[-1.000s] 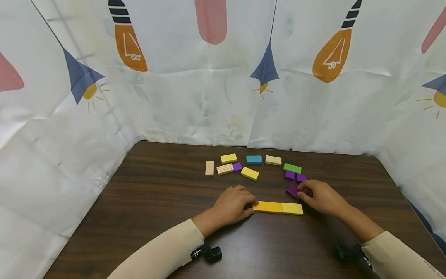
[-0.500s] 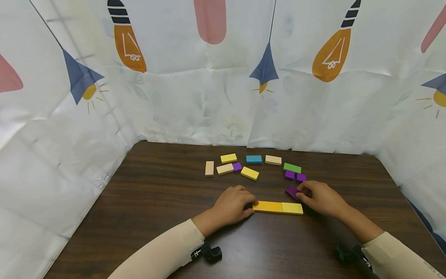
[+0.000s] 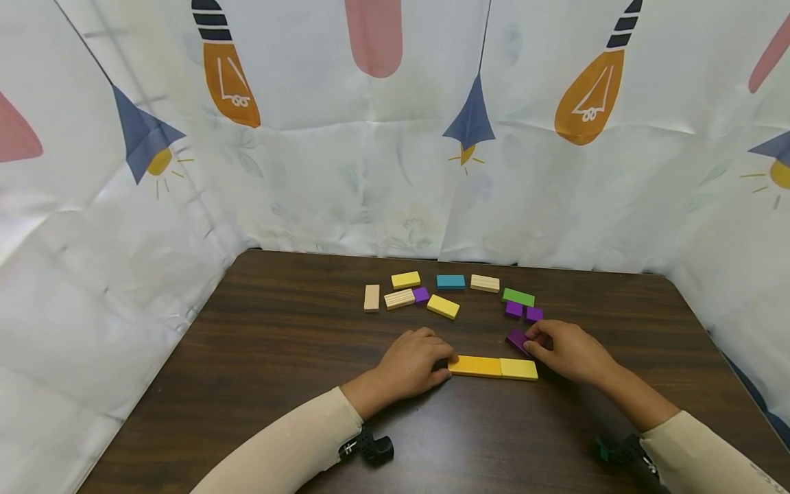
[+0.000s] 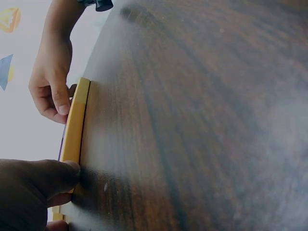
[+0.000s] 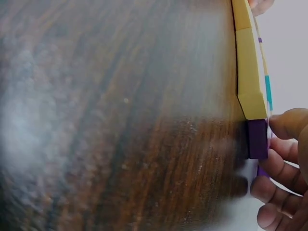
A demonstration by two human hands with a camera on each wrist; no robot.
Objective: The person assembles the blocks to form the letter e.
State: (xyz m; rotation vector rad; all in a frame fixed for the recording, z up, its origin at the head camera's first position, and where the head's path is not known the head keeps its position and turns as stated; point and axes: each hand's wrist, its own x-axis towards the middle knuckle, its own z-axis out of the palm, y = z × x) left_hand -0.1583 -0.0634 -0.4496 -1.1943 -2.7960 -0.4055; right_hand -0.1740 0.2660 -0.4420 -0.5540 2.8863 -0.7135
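My left hand (image 3: 415,363) grips the left end of an orange block (image 3: 476,366), with the thumb at its near side in the left wrist view. A yellow block (image 3: 518,370) lies end to end with the orange one, forming a straight row. Just behind the row's right end, a dark purple block (image 3: 517,340) is pinched between thumb and fingers of my right hand (image 3: 570,350). This purple block (image 5: 258,139) shows beyond the yellow block's end in the right wrist view. The fingers partly cover it.
Behind the hands lie loose blocks: two small purple ones (image 3: 513,310), a green one (image 3: 518,297), a blue one (image 3: 450,282), yellow ones (image 3: 443,307) and plain wooden ones (image 3: 484,283). A patterned cloth (image 3: 345,185) hangs behind the dark wooden table (image 3: 259,357).
The purple block has shifted slightly left in my right hand's fingers. My left hand and the orange and yellow row have stayed in place.
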